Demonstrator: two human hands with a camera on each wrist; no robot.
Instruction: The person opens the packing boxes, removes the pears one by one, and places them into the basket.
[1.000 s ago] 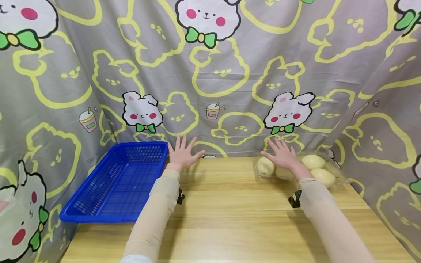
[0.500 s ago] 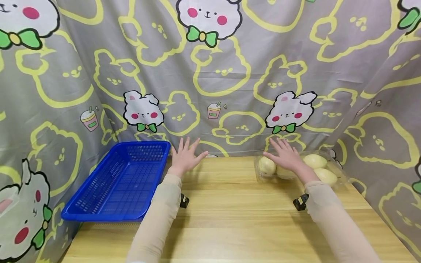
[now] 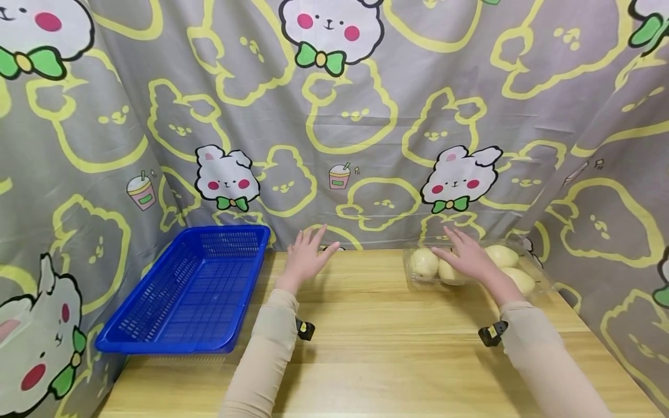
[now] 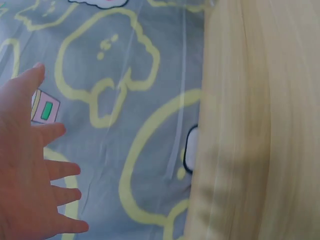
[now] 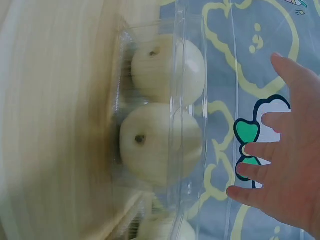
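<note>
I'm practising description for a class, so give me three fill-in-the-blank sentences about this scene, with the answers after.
The basket is colored ____.
The clear container of pale fruit is nearer the ____ hand.
Printed white rabbits on the fabric wear ____ bows.

Missing words: blue; right; green.

The left hand (image 4: pixel 25 175) shows at the left edge, its fingers (image 4: pixel 65 170) spread, in front of a grey cloth (image 4: pixel 107 160) printed with yellow outlines. A pink cup print (image 4: pixel 46 106) with a green patch shows between thumb and forefinger. To the right, the pale wooden table (image 4: pixel 257 110) runs from top to bottom, with a soft shadow (image 4: pixel 215 177) across its grain.
</note>
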